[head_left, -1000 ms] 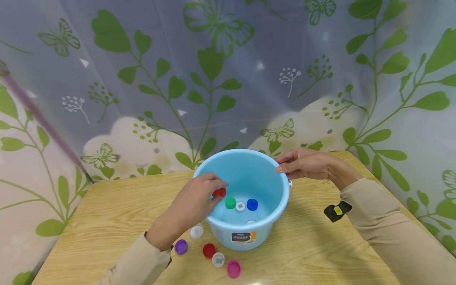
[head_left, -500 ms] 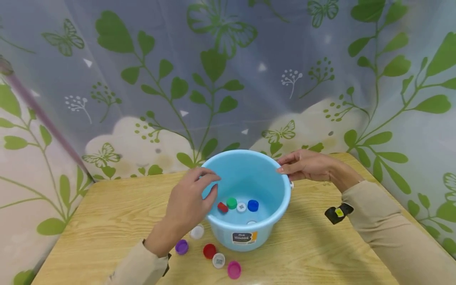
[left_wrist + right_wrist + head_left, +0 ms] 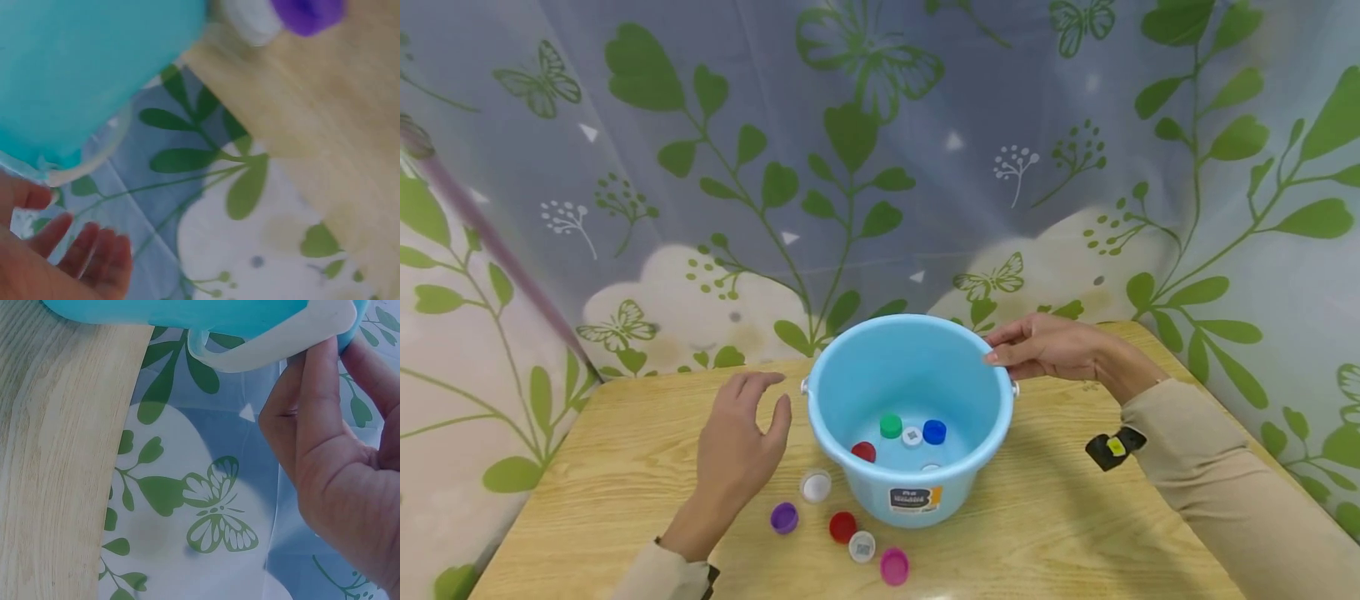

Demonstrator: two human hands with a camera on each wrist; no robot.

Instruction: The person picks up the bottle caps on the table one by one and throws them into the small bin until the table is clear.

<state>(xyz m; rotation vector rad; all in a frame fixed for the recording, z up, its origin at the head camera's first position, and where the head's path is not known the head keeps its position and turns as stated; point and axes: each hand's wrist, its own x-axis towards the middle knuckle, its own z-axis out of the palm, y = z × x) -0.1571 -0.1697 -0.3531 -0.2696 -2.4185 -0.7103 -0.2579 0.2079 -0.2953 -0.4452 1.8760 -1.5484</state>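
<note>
A light blue bucket (image 3: 910, 350) stands on the wooden table, a label on its front. My right hand (image 3: 1048, 348) pinches its right rim, thumb at the inside edge and fingers outside, close to the white handle (image 3: 269, 347) in the right wrist view. My left hand (image 3: 737, 442) is in the air left of the bucket, fingers spread and relaxed, holding nothing. Inside the bucket lie a red bottle cap (image 3: 863, 452), a green cap (image 3: 891, 426), a white cap (image 3: 912, 437) and a blue cap (image 3: 935, 432). Another white piece is partly hidden by the front rim.
In front of the bucket, on the table (image 3: 1037, 533), lie a clear-and-white cap (image 3: 816, 486), a purple cap (image 3: 785, 518), a red cap (image 3: 842, 527), a white cap (image 3: 862, 547) with a square code, and a pink cap (image 3: 894, 567). A leaf-patterned curtain (image 3: 880, 167) hangs behind.
My left hand let go of a red cap inside the bucket, and the cap came to rest near the front left wall. The hand then moved out leftward. My right hand stayed on the rim.
</note>
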